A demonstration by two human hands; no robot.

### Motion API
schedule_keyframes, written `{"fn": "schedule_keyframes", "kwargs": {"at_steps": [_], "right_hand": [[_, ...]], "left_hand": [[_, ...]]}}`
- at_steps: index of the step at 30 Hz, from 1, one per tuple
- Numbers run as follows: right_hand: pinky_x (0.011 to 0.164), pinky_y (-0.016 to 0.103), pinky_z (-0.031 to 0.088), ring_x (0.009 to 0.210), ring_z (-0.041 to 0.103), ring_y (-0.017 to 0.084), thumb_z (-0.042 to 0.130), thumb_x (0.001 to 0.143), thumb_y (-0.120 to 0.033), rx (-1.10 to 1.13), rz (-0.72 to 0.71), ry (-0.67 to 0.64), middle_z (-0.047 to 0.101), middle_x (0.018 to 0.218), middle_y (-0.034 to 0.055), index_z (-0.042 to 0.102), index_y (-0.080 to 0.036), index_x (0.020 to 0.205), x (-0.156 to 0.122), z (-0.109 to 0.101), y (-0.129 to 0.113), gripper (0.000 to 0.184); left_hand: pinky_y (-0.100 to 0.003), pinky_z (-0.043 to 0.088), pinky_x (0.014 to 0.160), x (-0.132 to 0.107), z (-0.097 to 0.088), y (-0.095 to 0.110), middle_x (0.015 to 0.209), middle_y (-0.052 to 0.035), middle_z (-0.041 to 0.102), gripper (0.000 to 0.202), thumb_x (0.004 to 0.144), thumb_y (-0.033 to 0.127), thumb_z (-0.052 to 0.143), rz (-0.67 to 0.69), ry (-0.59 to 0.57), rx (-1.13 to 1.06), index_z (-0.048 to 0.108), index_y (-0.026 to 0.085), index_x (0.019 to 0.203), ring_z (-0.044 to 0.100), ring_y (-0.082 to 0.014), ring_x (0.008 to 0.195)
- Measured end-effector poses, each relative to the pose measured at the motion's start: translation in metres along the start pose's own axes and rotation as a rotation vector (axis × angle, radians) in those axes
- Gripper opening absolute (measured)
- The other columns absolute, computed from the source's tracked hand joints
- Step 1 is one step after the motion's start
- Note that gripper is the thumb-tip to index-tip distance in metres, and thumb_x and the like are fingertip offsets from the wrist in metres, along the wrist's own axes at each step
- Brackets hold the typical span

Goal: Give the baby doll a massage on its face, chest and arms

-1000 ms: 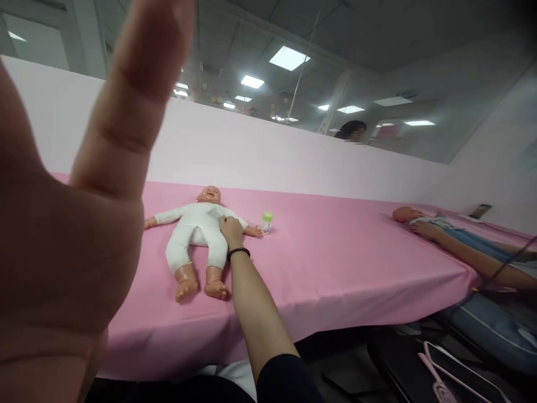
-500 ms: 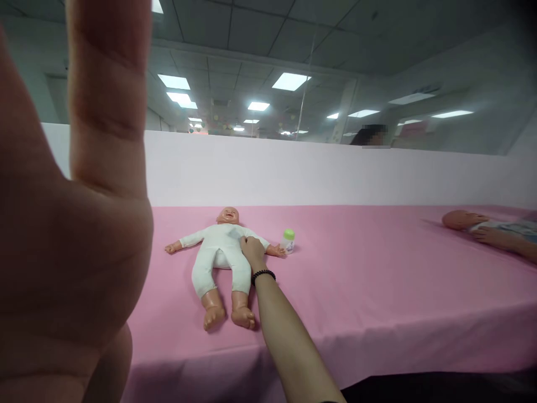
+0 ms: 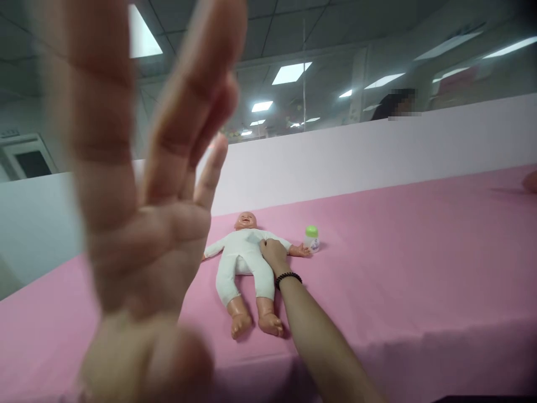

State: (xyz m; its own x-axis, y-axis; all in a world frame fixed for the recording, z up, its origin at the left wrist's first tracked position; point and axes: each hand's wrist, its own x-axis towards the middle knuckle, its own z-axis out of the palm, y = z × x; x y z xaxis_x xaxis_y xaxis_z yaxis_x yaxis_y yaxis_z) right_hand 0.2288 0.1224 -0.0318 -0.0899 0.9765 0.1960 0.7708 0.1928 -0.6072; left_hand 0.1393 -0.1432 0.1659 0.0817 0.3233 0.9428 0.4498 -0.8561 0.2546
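Note:
My left hand point(image 3: 146, 252) is raised close to the camera, palm towards me, its fingers spread and partly blurred; nothing is in it. A baby doll point(image 3: 241, 252) in a white suit lies on its back with its head away from me. My right hand point(image 3: 274, 253), with a dark beaded bracelet point(image 3: 288, 278) on the wrist, rests at the doll's chest on the right side. Its fingers are closed beside a small pale grey, sheet-like patch point(image 3: 253, 239); what they grip is too small to tell. My left hand hides part of the doll's outstretched arm.
A small clear bottle with a green cap point(image 3: 311, 239) stands by the doll's hand. Pink cloth point(image 3: 398, 252) covers the table. Behind rises a low white partition point(image 3: 335, 157) with glass above, and a person's head point(image 3: 392, 105) beyond. Another doll's head point(image 3: 531, 182) shows at the right edge.
My left hand has moved right and farther from the camera, showing more fingers. The view has tilted and shifted left, so the second doll is mostly out of frame. My right hand stays at the doll's chest.

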Motion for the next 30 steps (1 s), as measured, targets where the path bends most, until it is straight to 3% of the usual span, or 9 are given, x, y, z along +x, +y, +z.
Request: {"fn": "schedule_keyframes", "kwargs": {"at_steps": [2, 4, 8, 9, 12, 18, 22, 26, 30], "right_hand": [[0.104, 0.046, 0.05, 0.118, 0.06, 0.024, 0.061, 0.097, -0.042, 0.005, 0.001, -0.002, 0.06, 0.131, 0.0138, 0.062, -0.013, 0.125, 0.0, 0.0, 0.001, 0.04], [0.102, 0.046, 0.05, 0.117, 0.06, 0.024, 0.062, 0.097, -0.042, -0.003, -0.001, -0.007, 0.06, 0.129, 0.014, 0.062, -0.012, 0.124, 0.002, 0.002, 0.003, 0.041], [0.097, 0.042, 0.052, 0.107, 0.063, 0.021, 0.06, 0.097, -0.044, -0.034, -0.018, -0.024, 0.064, 0.119, 0.0107, 0.064, -0.013, 0.117, 0.014, 0.003, 0.007, 0.037], [0.095, 0.041, 0.052, 0.103, 0.064, 0.02, 0.058, 0.098, -0.044, -0.04, -0.026, -0.029, 0.066, 0.113, 0.0102, 0.065, -0.012, 0.112, 0.017, 0.002, 0.009, 0.035], [0.084, 0.035, 0.049, 0.088, 0.066, 0.02, 0.047, 0.101, -0.037, -0.038, -0.075, -0.053, 0.07, 0.094, 0.0123, 0.069, -0.011, 0.093, 0.028, -0.003, 0.015, 0.036], [0.069, 0.032, 0.04, 0.08, 0.065, 0.024, 0.048, 0.092, -0.03, 0.037, -0.116, -0.05, 0.071, 0.086, 0.0144, 0.069, -0.013, 0.078, 0.054, -0.015, 0.015, 0.03], [0.083, 0.031, 0.044, 0.103, 0.065, 0.027, 0.049, 0.093, -0.037, 0.19, -0.081, 0.007, 0.07, 0.111, 0.0154, 0.067, -0.013, 0.107, 0.091, -0.01, 0.0, 0.034], [0.091, 0.032, 0.049, 0.122, 0.061, 0.028, 0.044, 0.093, -0.053, 0.445, 0.072, -0.026, 0.058, 0.138, 0.021, 0.041, -0.007, 0.146, 0.136, 0.017, -0.017, 0.07], [0.079, 0.029, 0.055, 0.11, 0.069, 0.023, 0.031, 0.094, -0.053, 0.69, 0.173, -0.109, 0.064, 0.132, 0.0176, 0.038, -0.01, 0.148, 0.18, 0.05, -0.021, 0.069]], "left_hand": [[-0.045, 0.021, 0.126, 0.021, 0.02, -0.041, 0.16, 0.012, 0.035, 0.065, 0.088, 0.054, 0.063, 0.116, -0.18, -0.201, 0.039, 0.046, 0.147, 0.021, -0.0237, 0.155], [-0.049, 0.024, 0.126, 0.024, 0.043, -0.1, 0.158, 0.0036, 0.04, 0.064, 0.088, 0.045, 0.066, 0.035, -0.201, -0.314, 0.04, 0.04, 0.146, 0.029, -0.0267, 0.152], [-0.044, 0.021, 0.126, -0.017, 0.076, -0.224, 0.16, -0.0079, 0.036, 0.059, 0.088, 0.035, 0.064, -0.527, -0.126, -0.143, 0.043, 0.026, 0.142, 0.028, -0.0248, 0.152], [-0.04, 0.021, 0.126, -0.03, 0.079, -0.249, 0.16, -0.0072, 0.037, 0.058, 0.087, 0.036, 0.064, -0.694, -0.117, -0.077, 0.043, 0.026, 0.14, 0.028, -0.0228, 0.152], [-0.046, 0.02, 0.125, -0.06, 0.075, -0.304, 0.16, -0.0175, 0.031, 0.059, 0.088, 0.036, 0.062, -0.899, -0.033, -0.016, 0.039, 0.019, 0.139, 0.026, -0.029, 0.152], [-0.048, 0.024, 0.123, -0.067, 0.069, -0.358, 0.161, -0.0177, 0.028, 0.059, 0.09, 0.039, 0.058, -1.074, 0.026, -0.052, 0.034, 0.021, 0.14, 0.027, -0.0307, 0.15], [-0.049, 0.028, 0.121, -0.052, 0.085, -0.38, 0.161, -0.0162, 0.028, 0.062, 0.089, 0.048, 0.059, -1.103, 0.025, -0.087, 0.035, 0.023, 0.141, 0.029, -0.0337, 0.15], [-0.043, 0.025, 0.124, -0.04, 0.104, -0.409, 0.164, -0.0106, 0.025, 0.063, 0.09, 0.041, 0.057, -1.049, 0.055, -0.098, 0.033, 0.025, 0.145, 0.024, -0.0283, 0.153], [-0.045, 0.033, 0.119, -0.038, 0.122, -0.445, 0.16, -0.015, 0.033, 0.071, 0.089, 0.039, 0.056, -1.122, 0.082, -0.138, 0.028, 0.022, 0.151, 0.036, -0.03, 0.147]]}}
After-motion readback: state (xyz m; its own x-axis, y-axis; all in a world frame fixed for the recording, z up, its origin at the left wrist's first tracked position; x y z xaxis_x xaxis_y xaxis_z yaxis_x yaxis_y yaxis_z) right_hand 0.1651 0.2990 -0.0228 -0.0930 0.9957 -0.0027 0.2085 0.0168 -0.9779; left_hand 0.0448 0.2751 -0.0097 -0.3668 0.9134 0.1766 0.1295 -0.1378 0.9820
